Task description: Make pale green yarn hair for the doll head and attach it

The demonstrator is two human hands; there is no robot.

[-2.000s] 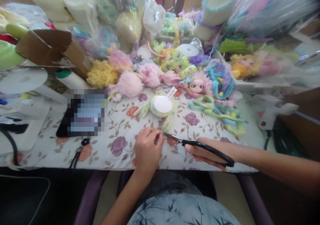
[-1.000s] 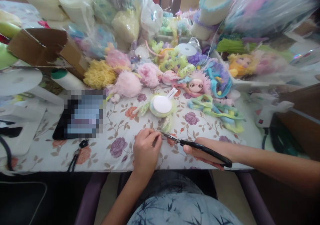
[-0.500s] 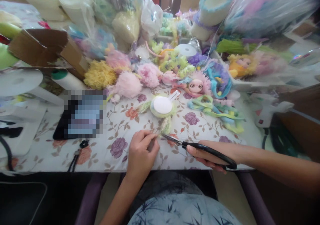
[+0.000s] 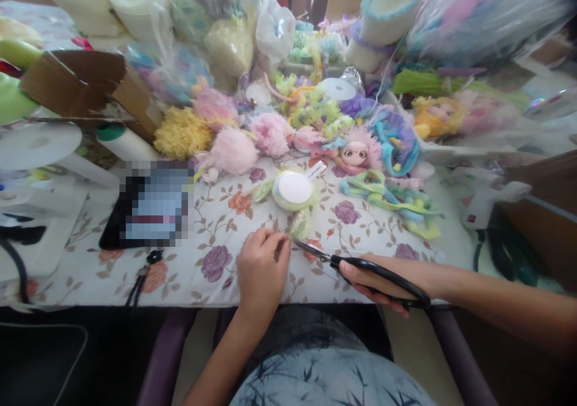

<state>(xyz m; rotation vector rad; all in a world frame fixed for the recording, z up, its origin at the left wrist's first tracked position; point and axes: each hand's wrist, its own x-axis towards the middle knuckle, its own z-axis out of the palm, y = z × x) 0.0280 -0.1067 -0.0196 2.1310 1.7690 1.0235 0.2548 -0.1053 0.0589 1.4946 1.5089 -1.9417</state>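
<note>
My right hand (image 4: 376,283) grips a pair of black-handled scissors (image 4: 374,266), its blades pointing left and looking nearly closed. Close to their tips, my left hand (image 4: 264,268) is closed in a pinch; what its fingertips hold, if anything, is too small to make out. Just beyond both hands lies a round piece of pale yellow-green fluff with a white disc (image 4: 294,188) on top. Two tufts of yarn stick out from it, and the nearer tuft (image 4: 299,223) ends by the scissor tips and my left fingertips. A white tag (image 4: 314,170) shows at its far edge.
A phone (image 4: 146,208) with a blurred screen lies left on the flowered cloth (image 4: 252,274). Green-blue fuzzy strips (image 4: 390,199) and a white glue gun (image 4: 480,196) are to the right. Doll heads (image 4: 354,153), pompoms (image 4: 233,151) and a cardboard box (image 4: 76,84) fill the back.
My left fingers have curled in more tightly and the hand has shifted slightly right. My right hand and the scissors stay almost where they were, beside the nearer tuft.
</note>
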